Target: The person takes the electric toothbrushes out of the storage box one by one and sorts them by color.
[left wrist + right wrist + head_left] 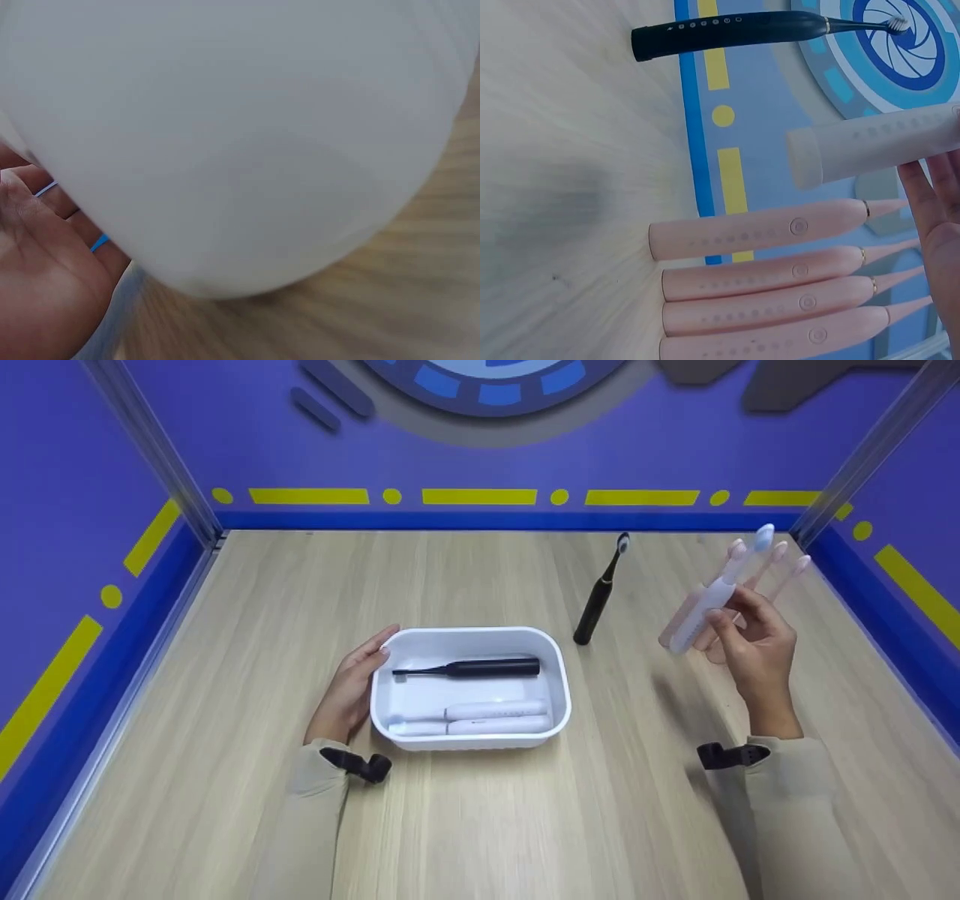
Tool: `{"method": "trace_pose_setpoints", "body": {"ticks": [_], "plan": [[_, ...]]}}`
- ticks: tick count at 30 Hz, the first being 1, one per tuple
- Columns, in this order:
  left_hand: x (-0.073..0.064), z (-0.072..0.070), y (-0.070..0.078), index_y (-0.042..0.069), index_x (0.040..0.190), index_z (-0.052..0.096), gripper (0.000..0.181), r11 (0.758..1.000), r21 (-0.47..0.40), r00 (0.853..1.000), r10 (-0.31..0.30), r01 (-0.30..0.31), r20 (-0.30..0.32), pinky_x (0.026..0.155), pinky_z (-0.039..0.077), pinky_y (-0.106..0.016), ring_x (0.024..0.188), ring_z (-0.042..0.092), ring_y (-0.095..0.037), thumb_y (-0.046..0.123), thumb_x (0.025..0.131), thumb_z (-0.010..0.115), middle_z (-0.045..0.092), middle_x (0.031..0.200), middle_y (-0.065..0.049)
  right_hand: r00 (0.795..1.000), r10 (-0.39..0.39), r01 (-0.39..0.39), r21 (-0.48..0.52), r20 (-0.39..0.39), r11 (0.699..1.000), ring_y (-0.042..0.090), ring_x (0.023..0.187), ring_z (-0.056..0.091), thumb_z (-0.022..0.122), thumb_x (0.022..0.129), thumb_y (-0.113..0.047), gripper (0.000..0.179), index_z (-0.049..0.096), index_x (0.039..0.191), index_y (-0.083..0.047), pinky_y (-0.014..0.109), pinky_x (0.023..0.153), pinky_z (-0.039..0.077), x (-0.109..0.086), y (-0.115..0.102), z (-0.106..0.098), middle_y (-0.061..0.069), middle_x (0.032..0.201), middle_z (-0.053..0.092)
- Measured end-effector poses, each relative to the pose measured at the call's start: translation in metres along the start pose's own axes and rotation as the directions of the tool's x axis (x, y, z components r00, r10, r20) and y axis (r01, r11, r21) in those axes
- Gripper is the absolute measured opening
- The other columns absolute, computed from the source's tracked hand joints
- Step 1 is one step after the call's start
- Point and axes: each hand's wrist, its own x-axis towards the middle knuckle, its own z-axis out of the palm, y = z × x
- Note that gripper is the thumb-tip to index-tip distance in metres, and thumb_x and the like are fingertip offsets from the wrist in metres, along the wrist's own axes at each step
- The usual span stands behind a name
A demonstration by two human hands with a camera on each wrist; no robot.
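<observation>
My right hand (761, 649) pinches a white electric toothbrush (703, 615) by its handle, the pale blue-white head pointing up; it is held above the table. Close behind it stand several pink electric toothbrushes (757, 229), upright in a group and partly hidden in the head view. With its thumb at the rim and fingers along the outside, my left hand (343, 694) grips the left end of a white plastic bin (562, 694). Inside the bin lie a black electric toothbrush (495, 668) and two white ones (499, 725), heads to the left.
Another black electric toothbrush (595, 611) stands upright on the wooden table (465, 825), between the bin and the pink group. Blue printed panels (480, 465) wall the table at the back and both sides, with metal posts (161, 450) at the rear corners.
</observation>
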Motion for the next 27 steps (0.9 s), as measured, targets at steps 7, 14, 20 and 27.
{"method": "trace_pose_setpoints", "body": {"ticks": [7,14,20,27], "plan": [[-0.001,0.0,0.001,0.007,0.148,0.035,0.047,1.0,-0.014,1.0,0.008,-0.008,0.008,0.118,0.029,-0.032,0.142,0.033,-0.021,0.009,0.101,0.041,0.032,0.156,-0.008,0.998,0.014,-0.013,0.017,-0.066,1.0,0.015,0.098,0.064,0.065,0.08,0.015,0.035,0.063,0.115,0.011,0.018,0.082,0.055,-0.001,-0.002,-0.007,0.007,0.102,0.069],[0.0,0.0,0.0,0.009,0.148,0.036,0.047,1.0,0.0,1.0,-0.007,0.007,0.005,0.117,0.03,-0.031,0.142,0.033,-0.019,0.01,0.101,0.042,0.033,0.156,-0.005,0.988,0.013,0.002,0.099,-0.154,0.995,0.02,0.096,0.062,0.067,0.078,0.016,0.035,0.062,0.113,0.014,0.02,0.08,0.057,0.002,-0.004,-0.019,0.012,0.1,0.067],[0.0,0.0,0.0,0.009,0.148,0.036,0.047,1.0,0.013,1.0,0.0,0.0,-0.001,0.118,0.029,-0.031,0.143,0.031,-0.019,0.011,0.101,0.042,0.032,0.156,-0.006,0.974,0.028,0.0,0.124,-0.227,0.992,0.022,0.097,0.061,0.068,0.078,0.015,0.034,0.063,0.112,0.012,0.021,0.084,0.056,0.003,-0.006,-0.028,0.014,0.103,0.067],[0.0,0.0,0.0,0.007,0.148,0.035,0.047,1.0,-0.013,1.0,0.01,-0.009,0.014,0.117,0.03,-0.032,0.141,0.034,-0.021,0.009,0.102,0.041,0.034,0.155,-0.008,0.958,0.055,-0.026,0.106,-0.281,0.994,0.022,0.098,0.06,0.068,0.079,0.014,0.036,0.063,0.114,0.011,0.021,0.088,0.055,0.001,-0.006,-0.038,0.013,0.103,0.067]]}}
